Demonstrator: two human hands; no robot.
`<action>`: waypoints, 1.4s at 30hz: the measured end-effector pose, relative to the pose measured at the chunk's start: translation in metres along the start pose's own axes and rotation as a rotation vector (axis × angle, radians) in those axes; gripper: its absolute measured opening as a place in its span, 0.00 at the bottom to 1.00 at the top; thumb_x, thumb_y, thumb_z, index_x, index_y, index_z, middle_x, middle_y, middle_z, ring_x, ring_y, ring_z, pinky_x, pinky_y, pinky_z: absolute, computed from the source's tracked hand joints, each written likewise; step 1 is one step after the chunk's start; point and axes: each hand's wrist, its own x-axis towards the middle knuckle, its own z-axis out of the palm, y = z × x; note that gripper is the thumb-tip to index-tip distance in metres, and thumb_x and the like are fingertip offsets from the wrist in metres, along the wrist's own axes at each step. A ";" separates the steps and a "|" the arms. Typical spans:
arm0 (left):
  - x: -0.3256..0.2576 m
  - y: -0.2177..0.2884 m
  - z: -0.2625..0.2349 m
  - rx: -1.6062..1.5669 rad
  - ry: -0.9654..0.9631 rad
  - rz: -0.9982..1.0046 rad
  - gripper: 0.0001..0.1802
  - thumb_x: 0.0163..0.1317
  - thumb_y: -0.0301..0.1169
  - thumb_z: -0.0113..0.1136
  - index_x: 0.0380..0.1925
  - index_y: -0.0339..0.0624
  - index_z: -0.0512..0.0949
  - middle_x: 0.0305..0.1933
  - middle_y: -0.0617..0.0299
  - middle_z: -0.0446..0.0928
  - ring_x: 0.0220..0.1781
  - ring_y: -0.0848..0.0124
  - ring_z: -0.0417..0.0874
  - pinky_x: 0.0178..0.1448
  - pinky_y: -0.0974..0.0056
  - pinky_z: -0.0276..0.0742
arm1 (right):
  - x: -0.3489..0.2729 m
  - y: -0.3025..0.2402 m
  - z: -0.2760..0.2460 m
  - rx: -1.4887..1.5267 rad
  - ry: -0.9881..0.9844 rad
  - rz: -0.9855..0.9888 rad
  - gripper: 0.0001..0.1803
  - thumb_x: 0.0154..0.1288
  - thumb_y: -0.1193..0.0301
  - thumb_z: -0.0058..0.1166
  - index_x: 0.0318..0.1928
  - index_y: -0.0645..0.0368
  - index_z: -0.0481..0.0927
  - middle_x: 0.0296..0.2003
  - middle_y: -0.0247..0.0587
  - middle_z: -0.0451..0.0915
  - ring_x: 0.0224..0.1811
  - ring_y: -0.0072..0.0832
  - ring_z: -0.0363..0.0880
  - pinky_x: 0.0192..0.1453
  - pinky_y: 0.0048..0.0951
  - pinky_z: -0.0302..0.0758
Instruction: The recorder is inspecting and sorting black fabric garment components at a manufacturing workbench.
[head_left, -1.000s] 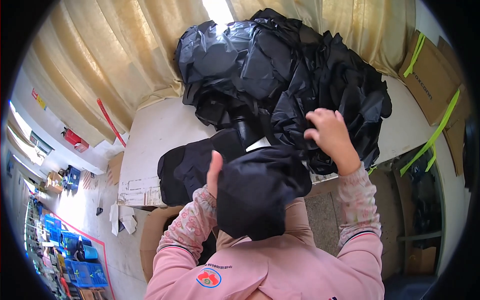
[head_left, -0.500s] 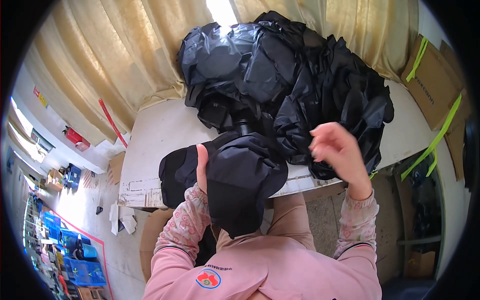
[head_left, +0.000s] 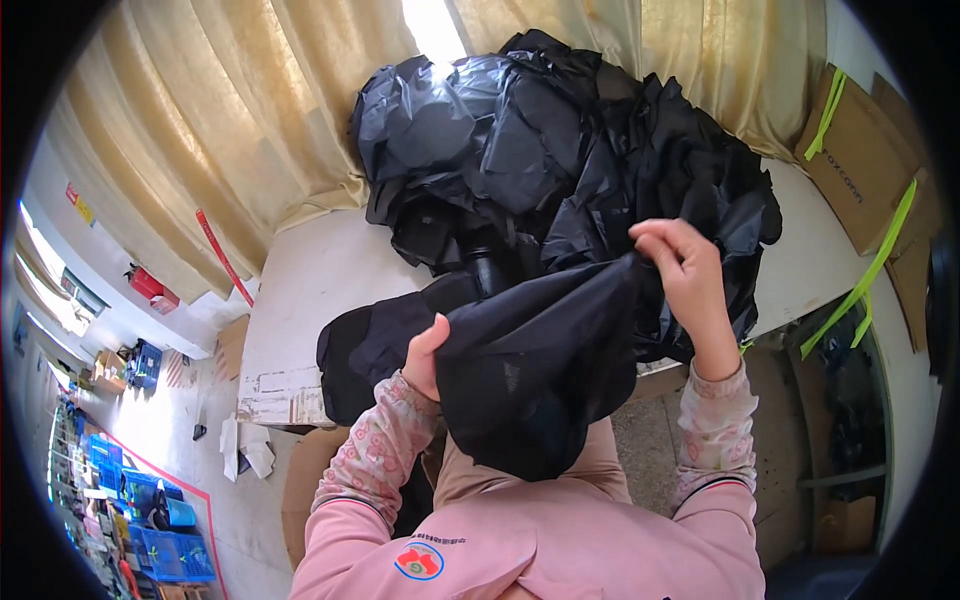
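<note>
A soft black cloth piece (head_left: 535,370), pouch-like in shape, hangs over the front edge of the white table above my lap. My left hand (head_left: 424,358) grips its left side, thumb on top and the other fingers hidden behind the cloth. At its upper right corner, my right hand (head_left: 686,275) pinches the edge and pulls the fabric taut. Another flat black piece (head_left: 350,360) lies on the table beside my left hand. Beyond both hands rises a large heap of crumpled black sheets or bags (head_left: 540,140), with a dark cylinder (head_left: 486,268) at its near side.
The white table (head_left: 300,270) has a worn front edge. Beige curtains (head_left: 240,110) hang behind it. Cardboard (head_left: 860,170) with yellow-green straps stands at the right. Blue crates (head_left: 170,550) and a red fire-equipment box (head_left: 148,284) are off to the left.
My right hand, which was raised and apart from the cloth, now pinches its upper right corner. The cloth has been spread to the right, and my left hand has shifted slightly right with it.
</note>
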 end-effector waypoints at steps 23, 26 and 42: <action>-0.005 0.032 0.023 0.352 0.189 0.320 0.06 0.67 0.27 0.56 0.41 0.39 0.79 0.38 0.67 0.82 0.40 0.77 0.82 0.48 0.71 0.78 | -0.035 -0.039 0.040 0.036 -0.351 -0.151 0.11 0.62 0.69 0.60 0.43 0.59 0.80 0.33 0.47 0.79 0.30 0.43 0.79 0.35 0.31 0.75; -0.007 0.037 0.020 0.398 0.280 0.356 0.11 0.68 0.30 0.55 0.49 0.43 0.76 0.36 0.69 0.79 0.32 0.81 0.76 0.41 0.78 0.72 | -0.031 -0.047 0.027 0.029 -0.465 -0.183 0.19 0.53 0.64 0.68 0.43 0.61 0.81 0.34 0.47 0.84 0.28 0.38 0.83 0.32 0.25 0.75; -0.015 0.047 0.006 0.865 0.288 0.062 0.14 0.69 0.34 0.53 0.30 0.34 0.78 0.27 0.61 0.78 0.27 0.77 0.79 0.33 0.74 0.76 | -0.018 -0.058 0.008 -0.113 -0.668 -0.240 0.17 0.51 0.58 0.69 0.29 0.58 0.81 0.17 0.43 0.75 0.17 0.37 0.75 0.23 0.28 0.69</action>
